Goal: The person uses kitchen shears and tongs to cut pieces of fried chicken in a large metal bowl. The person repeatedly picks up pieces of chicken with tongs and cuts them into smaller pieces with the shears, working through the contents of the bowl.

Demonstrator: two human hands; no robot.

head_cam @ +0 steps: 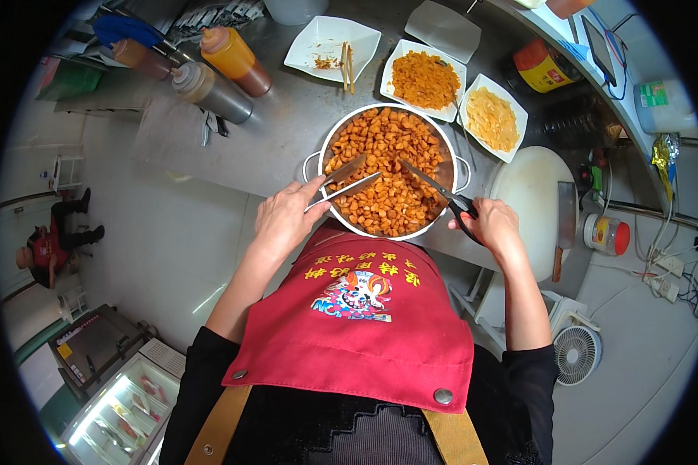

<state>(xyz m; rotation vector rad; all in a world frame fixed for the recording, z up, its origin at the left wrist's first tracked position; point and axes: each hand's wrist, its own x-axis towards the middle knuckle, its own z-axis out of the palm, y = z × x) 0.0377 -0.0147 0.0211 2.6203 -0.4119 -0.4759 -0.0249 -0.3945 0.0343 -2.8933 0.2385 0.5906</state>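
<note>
A white two-handled pot (445, 170) stands at the counter's front edge, close to my apron. Small reddish-brown diced food pieces (384, 136) fill much of it. My left hand (288, 215) grips metal tongs (358, 187) at the pot's left side; their two arms are spread and their tips reach over the pieces. In my right hand (491, 225) is a pair of scissors (433, 179) with black and red handles. Its blades point left and away from me, over the food. Whether the blades are parted is hard to see.
Behind the pot are a white dish (302, 55) with chopsticks (347, 67), a dish of orange chopped food (424, 78) and one of pale slices (491, 116). Squeeze bottles (235, 61) stand left. On the right, a cleaver (566, 215) lies on a round board (517, 203). A person (49, 244) sits far left.
</note>
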